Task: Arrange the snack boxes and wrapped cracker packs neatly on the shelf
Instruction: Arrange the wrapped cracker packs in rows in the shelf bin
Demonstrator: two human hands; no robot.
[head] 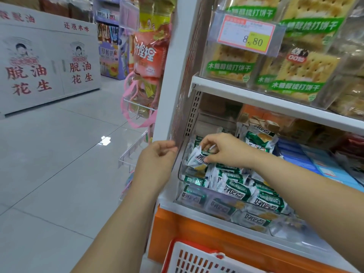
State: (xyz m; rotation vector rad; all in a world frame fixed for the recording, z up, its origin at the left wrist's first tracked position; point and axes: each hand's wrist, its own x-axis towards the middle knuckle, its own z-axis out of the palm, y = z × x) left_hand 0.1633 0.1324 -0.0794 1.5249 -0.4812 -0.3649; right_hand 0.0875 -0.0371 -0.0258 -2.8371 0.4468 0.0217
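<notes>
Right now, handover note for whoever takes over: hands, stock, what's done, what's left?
Right hand: pinches one wrapped cracker pack over the clear bin.
Left hand: fingers curled at the bin's left wall; can't tell if it has a grip on it.
Stock: loose packs lie jumbled in the bin; blue boxes sit to its right.
Done: no neat rows in the bin.
Left: probably place the held pack, then straighten the heap.

bin (180, 174) open above | upper shelf (275, 103) overhangs | side panel (169, 95) blocks left
</notes>
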